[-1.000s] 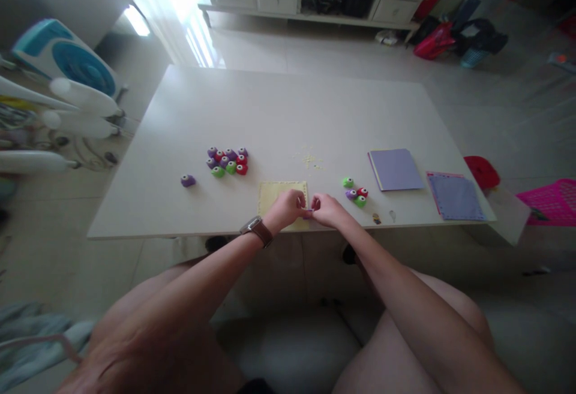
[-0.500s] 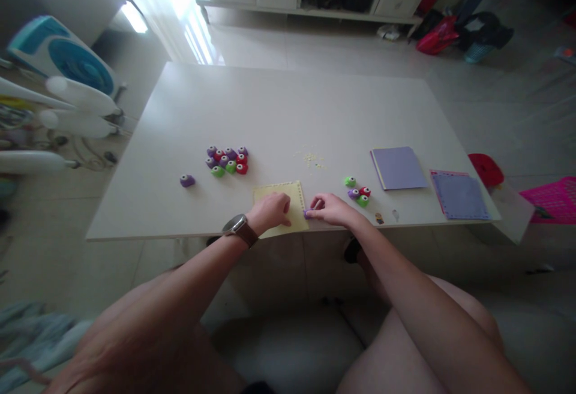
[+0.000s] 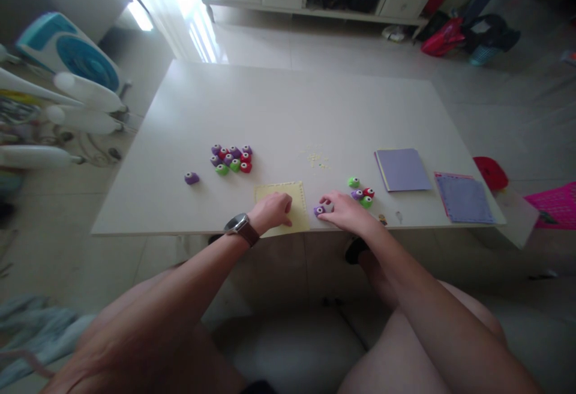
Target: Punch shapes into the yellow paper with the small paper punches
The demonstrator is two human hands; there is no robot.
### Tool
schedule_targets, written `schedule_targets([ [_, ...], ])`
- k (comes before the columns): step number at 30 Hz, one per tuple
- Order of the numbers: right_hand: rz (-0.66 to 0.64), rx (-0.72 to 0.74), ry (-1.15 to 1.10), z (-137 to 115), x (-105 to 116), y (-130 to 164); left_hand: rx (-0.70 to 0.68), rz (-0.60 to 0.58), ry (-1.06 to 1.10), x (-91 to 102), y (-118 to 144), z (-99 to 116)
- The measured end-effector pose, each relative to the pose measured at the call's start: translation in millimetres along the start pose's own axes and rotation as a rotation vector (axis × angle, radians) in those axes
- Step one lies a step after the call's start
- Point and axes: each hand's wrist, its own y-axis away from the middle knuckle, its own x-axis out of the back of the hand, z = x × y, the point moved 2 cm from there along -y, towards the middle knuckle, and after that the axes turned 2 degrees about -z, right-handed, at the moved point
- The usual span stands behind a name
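My left hand (image 3: 272, 210), with a watch on the wrist, rests flat on a yellow paper square (image 3: 288, 197) at the near edge of the white table (image 3: 288, 106). My right hand (image 3: 344, 209) lies just right of the paper, its fingers around a small purple craft punch (image 3: 320, 210) that sits on the table. Three more small punches, green, purple and red (image 3: 360, 193), stand right behind that hand.
A cluster of several purple, red and green punches (image 3: 231, 159) and a lone purple punch (image 3: 191, 178) sit to the left. Yellow paper bits (image 3: 315, 159) lie mid-table. A purple paper pad (image 3: 402, 169) and purple sheet (image 3: 463, 198) lie at the right.
My hands have parted. The right hand has drawn the purple punch off the paper's right edge and moved it right onto the table. The left hand has slid the paper slightly left and holds it down.
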Motion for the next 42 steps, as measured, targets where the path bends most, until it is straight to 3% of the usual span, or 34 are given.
schedule_targets([
  [7,0.001,0.042,0.158,-12.1,-9.9,5.8,0.016,-0.016,-0.014,1.0,-0.4,1.1],
  [14,0.091,-0.061,0.198,-6.6,12.4,7.8,0.02,-0.028,-0.034,2.1,1.6,3.1],
  [19,0.042,-0.122,0.314,2.0,15.3,13.4,0.017,-0.031,-0.052,0.8,1.2,2.0],
  [25,-0.006,-0.08,0.333,-0.2,7.7,12.0,0.02,-0.035,-0.075,-0.2,0.9,2.2],
  [32,-0.039,0.19,0.166,-0.7,-2.9,4.0,0.028,-0.047,-0.088,-0.2,1.5,3.1],
  [38,-0.121,0.151,0.189,-5.7,-12.1,6.1,0.014,-0.037,-0.087,-0.7,1.6,3.1],
  [42,-0.002,0.071,0.225,-9.4,-9.1,5.2,0.01,-0.033,-0.086,-2.3,0.5,1.8],
])
